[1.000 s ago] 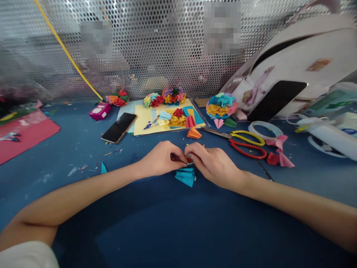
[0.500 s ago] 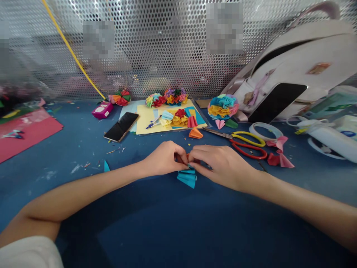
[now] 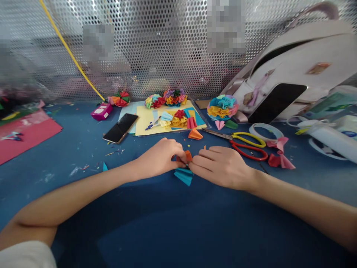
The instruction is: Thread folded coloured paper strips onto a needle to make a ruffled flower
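My left hand [image 3: 163,158] and my right hand [image 3: 220,165] meet at the middle of the blue table [image 3: 156,223]. Between their fingertips they pinch a small pleated paper piece: a teal fan [image 3: 183,175] hangs below the fingers and an orange fold [image 3: 188,155] shows above them. Both hands have their fingers closed on it. Just beyond them lies a loose orange paper fan [image 3: 195,134].
Yellow-and-red scissors [image 3: 245,143], a tape roll [image 3: 264,131] and pink and red paper bits [image 3: 280,156] lie to the right. A phone [image 3: 120,127], yellow sheet [image 3: 145,119] with paper flowers, a magenta box [image 3: 101,111] and a white bag [image 3: 295,67] stand behind. Red paper [image 3: 25,136] lies left.
The orange fold has come into view between my fingertips. My right hand has flattened lower over the teal fan; the fan has shifted slightly left.
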Demonstrator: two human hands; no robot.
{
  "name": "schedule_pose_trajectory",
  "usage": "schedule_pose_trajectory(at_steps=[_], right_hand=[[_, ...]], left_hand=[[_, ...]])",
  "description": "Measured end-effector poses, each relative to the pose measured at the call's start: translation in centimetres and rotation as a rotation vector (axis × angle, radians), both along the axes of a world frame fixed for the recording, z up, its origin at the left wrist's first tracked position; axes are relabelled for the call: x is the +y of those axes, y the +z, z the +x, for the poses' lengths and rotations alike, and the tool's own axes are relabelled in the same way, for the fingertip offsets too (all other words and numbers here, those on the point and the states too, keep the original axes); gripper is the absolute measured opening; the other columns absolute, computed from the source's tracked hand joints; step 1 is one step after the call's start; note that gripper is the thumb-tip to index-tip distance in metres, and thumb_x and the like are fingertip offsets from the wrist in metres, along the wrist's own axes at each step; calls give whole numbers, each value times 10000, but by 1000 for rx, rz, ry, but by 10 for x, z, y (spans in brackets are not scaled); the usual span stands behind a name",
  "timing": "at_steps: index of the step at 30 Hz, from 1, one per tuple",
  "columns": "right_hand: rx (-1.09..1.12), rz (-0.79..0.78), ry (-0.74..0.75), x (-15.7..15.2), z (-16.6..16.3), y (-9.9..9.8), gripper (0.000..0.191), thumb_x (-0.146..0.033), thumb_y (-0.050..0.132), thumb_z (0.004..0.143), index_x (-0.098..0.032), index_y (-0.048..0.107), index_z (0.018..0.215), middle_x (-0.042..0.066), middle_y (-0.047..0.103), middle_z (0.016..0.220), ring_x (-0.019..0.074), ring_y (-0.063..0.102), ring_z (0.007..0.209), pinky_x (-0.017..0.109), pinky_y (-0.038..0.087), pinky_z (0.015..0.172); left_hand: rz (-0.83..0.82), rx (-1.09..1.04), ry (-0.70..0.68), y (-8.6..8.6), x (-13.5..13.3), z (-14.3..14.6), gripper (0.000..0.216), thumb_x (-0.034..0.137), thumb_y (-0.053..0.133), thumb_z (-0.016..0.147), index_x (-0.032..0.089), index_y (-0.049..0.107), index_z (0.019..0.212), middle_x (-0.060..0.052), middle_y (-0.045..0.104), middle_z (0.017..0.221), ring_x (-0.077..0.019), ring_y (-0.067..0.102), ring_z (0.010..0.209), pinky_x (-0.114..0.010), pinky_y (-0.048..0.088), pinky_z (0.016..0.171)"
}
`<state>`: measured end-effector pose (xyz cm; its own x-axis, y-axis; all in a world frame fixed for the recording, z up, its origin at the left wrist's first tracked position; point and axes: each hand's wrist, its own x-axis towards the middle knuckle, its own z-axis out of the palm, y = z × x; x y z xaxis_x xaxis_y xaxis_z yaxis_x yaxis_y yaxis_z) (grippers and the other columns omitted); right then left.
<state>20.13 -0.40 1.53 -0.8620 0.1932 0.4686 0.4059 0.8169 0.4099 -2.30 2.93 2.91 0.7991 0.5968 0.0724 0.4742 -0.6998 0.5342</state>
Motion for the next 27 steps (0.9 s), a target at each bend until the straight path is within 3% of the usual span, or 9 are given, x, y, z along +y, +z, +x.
schedule_pose_trajectory(at_steps=[2,4,7,11,14,16,22,25,27], right_hand=[[-26,51,24,1,1,0,275,-95,497,1007,-217,639,806,-20,613,679,138,471,631,316,289,571],[-29,-1,16,2,1,0,287,-114,470,1023,-220,642,819,-14,624,697,140,482,643,315,301,580],[33,-233,-22,2,1,-3,279,-218,444,1051,-196,636,850,15,637,752,150,516,674,309,357,619],[138,-546,-115,0,0,-6,197,-246,478,1040,-184,620,918,25,653,828,144,586,722,273,398,647],[142,-645,-158,-1,0,-7,149,-217,493,1026,-195,601,925,14,656,836,140,606,732,259,389,632],[121,-557,-129,-1,0,-8,184,-205,466,1033,-191,596,904,19,651,823,142,579,696,277,379,625],[17,-57,26,-2,-2,-5,264,-104,479,1011,-197,629,814,1,629,715,142,485,634,322,306,573],[9,20,102,-1,-1,-3,248,-110,501,1010,-215,650,841,-15,614,692,133,481,642,316,294,559],[-7,-16,87,0,0,-3,275,-111,466,1023,-222,653,855,-13,623,707,130,492,651,313,303,568]], left_hand=[[-5,9,11,-1,-1,0,90,102,740,856,181,784,860,-19,768,870,-188,660,877,-310,451,829],[-47,-14,44,-4,-2,1,109,67,740,830,168,781,841,-25,767,853,-182,665,854,-294,462,798],[-93,-52,83,-9,-5,2,118,49,744,795,163,770,810,-25,754,822,-176,664,822,-277,469,755],[-27,-22,92,-8,-9,3,63,108,765,812,170,766,802,-21,736,799,-188,646,822,-297,442,755],[12,-3,94,-7,-9,4,45,139,768,830,180,764,814,-15,737,810,-190,642,829,-305,430,767],[19,4,79,-7,-7,3,34,156,775,834,179,759,815,-15,737,819,-192,642,839,-306,430,773],[-116,2,-7,-6,1,-1,74,110,766,836,179,775,859,-20,756,903,-174,656,877,-284,457,796],[-120,35,-7,-4,-1,0,108,97,727,862,188,779,891,-19,775,927,-184,657,904,-299,449,808],[-80,67,16,-4,-4,2,132,84,698,872,186,772,911,-18,781,928,-196,659,916,-321,437,835]])
